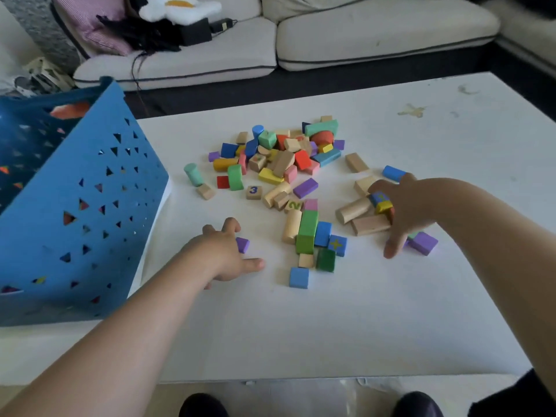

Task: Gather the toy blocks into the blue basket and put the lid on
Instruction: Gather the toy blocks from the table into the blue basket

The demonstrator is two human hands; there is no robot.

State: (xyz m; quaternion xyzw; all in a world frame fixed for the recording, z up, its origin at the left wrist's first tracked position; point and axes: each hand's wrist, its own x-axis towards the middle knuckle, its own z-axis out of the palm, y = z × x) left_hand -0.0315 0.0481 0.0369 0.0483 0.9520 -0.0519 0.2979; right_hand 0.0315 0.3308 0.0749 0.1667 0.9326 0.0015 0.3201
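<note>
The fingers point(231, 224) of the left hand point(224, 255) were curled round a small purple wedge point(243, 244), with the thumb stretched out on the bench point(301, 332) just below it. The wedge was probably being taken alone because it lay apart from the rest, on the side nearest the basket.

The fingers point(392, 249) of the right hand point(404, 212) were spread wide and bent down like a claw over a cluster of blocks point(381, 203). Yellow, blue and red pieces were clamped under the palm, apparently so that several could be lifted at once. A plain wooden cylinder point(353, 210) and a plain plank point(370, 225) were seen touching that cluster, and a purple brick point(424, 242) lay just beside the heel of the hand.

Between the two hands a long green block point(308, 228) lay with a few others, and a blue cube point(299, 277) sat nearest the viewer. The main heap point(285, 155), in many colours, was left further back on the white bench, so most of the gathering was judged not yet done.

The blue basket point(75, 206) was seen at the left edge of the bench, tipped at an angle, its wall pierced with small triangles through which coloured pieces showed. No lid could be found in view. Nothing lay between the left hand and the basket, though its tall slanted wall would have to be cleared. A pale sofa point(385, 34) ran behind the bench.
</note>
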